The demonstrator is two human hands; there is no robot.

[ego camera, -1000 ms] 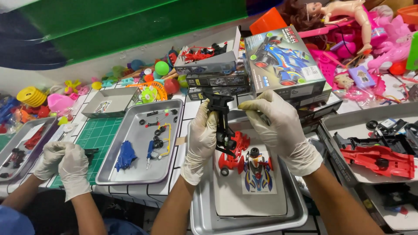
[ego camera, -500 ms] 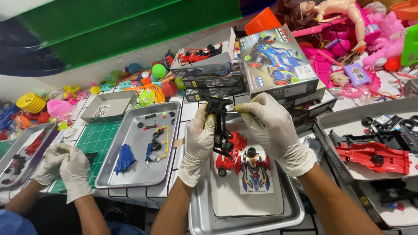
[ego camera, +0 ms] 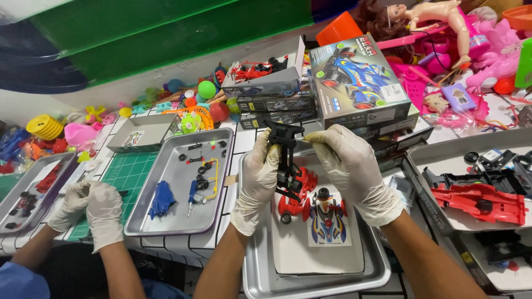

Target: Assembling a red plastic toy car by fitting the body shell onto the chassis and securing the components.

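Left hand (ego camera: 257,180), right hand (ego camera: 349,166): both gloved, closed on the black toy-car frame (ego camera: 286,160), held upright over our metal tray (ego camera: 316,279). Assembly under way, we judge; next fitting needs steady alignment. Red car body (ego camera: 296,202) on tray.

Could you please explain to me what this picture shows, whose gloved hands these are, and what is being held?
This is one view from a camera worn on a person's head, looking down at their worktable. The two white-gloved hands in the middle are theirs: the left hand and right hand together hold a black toy car chassis upright above a metal tray. In that tray lie a red car part and a sticker sheet. The gloved hands at lower left belong to a co-worker. Beside them sits another tray of small parts; boxed kits and toys crowd the back.
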